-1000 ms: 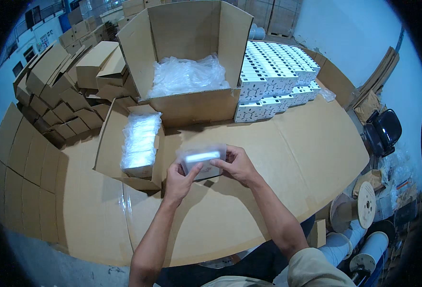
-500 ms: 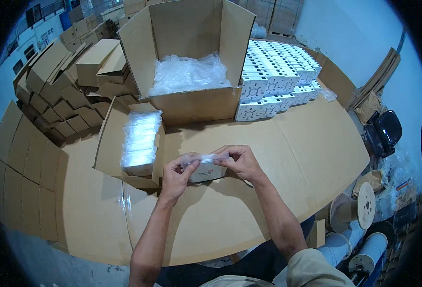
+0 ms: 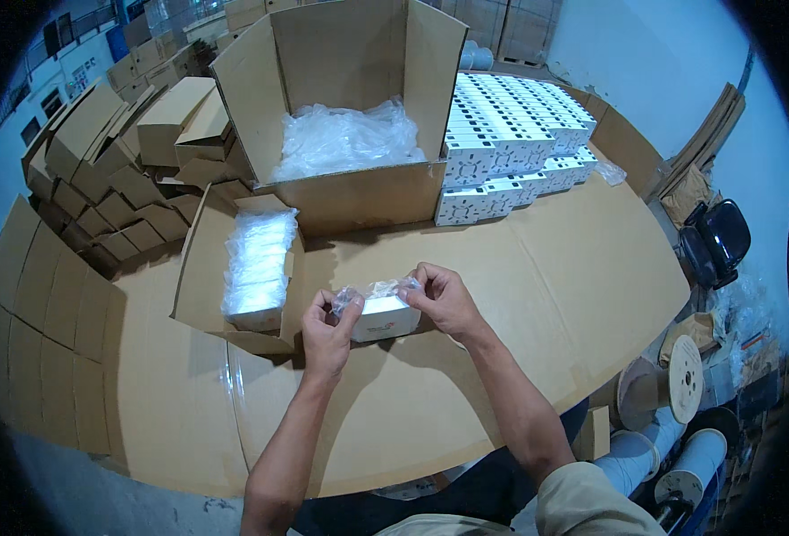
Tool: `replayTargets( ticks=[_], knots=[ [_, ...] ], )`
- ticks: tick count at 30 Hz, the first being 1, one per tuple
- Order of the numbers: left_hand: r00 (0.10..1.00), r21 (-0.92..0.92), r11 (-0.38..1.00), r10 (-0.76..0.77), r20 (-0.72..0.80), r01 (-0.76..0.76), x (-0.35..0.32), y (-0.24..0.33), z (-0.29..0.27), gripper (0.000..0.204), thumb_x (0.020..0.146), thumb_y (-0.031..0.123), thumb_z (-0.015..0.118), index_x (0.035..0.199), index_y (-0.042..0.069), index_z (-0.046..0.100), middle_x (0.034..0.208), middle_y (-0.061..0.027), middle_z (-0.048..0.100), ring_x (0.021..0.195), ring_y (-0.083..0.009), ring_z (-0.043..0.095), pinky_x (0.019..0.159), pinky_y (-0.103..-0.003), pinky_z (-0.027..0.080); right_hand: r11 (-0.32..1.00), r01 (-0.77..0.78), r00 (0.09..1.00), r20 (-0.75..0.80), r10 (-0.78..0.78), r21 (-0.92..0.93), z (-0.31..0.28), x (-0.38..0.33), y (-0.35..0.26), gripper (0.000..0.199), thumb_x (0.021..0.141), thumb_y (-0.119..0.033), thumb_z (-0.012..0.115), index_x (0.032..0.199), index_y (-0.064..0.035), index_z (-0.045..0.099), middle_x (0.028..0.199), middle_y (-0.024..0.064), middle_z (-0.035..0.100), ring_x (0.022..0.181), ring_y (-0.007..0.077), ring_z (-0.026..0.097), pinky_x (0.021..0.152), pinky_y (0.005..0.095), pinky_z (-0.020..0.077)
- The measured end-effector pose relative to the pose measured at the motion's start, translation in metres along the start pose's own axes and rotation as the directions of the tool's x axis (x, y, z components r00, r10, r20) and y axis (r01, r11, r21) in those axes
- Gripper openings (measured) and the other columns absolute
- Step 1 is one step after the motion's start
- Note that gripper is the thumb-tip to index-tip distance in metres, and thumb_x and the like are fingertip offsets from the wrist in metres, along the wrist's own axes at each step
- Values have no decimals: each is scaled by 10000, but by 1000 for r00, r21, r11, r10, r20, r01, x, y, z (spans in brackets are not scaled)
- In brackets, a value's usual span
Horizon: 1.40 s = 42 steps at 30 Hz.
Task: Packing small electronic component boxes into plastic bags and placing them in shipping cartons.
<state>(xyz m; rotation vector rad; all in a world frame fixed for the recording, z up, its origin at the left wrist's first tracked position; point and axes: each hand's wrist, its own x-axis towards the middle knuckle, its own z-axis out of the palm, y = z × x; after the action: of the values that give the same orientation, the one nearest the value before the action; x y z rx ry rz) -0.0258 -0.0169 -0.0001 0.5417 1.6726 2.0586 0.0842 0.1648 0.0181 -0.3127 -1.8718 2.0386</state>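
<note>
A left hand and right hand pinch the clear plastic wrap at either end of a small white box, fingers curled tight on the film; the box sits between both hands on the cardboard-covered table, just beside a shallow carton of wrapped boxes.

Even, cool overhead light is cast across the cardboard-covered bench. Soft shadows are thrown beneath the forearms and along the big open carton at the far edge. Glare is picked up on the clear plastic wrap. Straight edges are bent by the fisheye, corners are blacked out, and detail is softened toward the rim.
</note>
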Motion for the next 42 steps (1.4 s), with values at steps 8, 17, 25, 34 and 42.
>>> replayTargets(
  ticks=[8,17,25,34,42],
  knots=[
    [999,-86,995,42,-16,-44,2,-3,5,251,907,130,756,1007,51,539,962,-23,631,852,-62,571,753,-232,472,964,240,962,102,-252,115,-10,-6,-25,259,845,-24,756,1102,-4,728,1253,146,636,1175,217,599,1012,370,491],
    [999,-131,991,39,6,-38,2,-2,4,301,898,93,755,1077,54,517,992,-45,611,890,-76,578,775,-238,489,965,72,984,177,-27,-252,-2,-11,-29,342,828,-31,771,1165,-82,750,1193,126,703,1090,197,638,918,336,557],
    [906,211,889,423,-35,-407,-6,11,13,397,859,25,742,1180,30,507,1094,-85,587,1064,-169,572,909,-313,485,946,-74,988,108,113,-316,-2,-12,-33,330,825,-109,806,1146,-56,752,1060,70,751,984,148,654,895,319,533],
    [560,668,108,650,513,-736,-16,34,11,257,828,72,741,1078,122,713,1113,4,694,1149,-279,569,1092,-508,373,944,-1,989,140,50,-330,-5,-10,-30,320,820,-103,797,1131,-43,751,1040,65,755,962,138,655,907,317,505],
    [804,549,590,473,359,-592,-10,31,7,277,842,76,756,1115,69,707,1056,-74,721,1043,-270,640,998,-398,505,920,16,988,145,44,-393,-8,-12,-30,304,809,-101,801,1107,-57,760,1016,48,756,908,120,641,842,301,505]
  ],
)
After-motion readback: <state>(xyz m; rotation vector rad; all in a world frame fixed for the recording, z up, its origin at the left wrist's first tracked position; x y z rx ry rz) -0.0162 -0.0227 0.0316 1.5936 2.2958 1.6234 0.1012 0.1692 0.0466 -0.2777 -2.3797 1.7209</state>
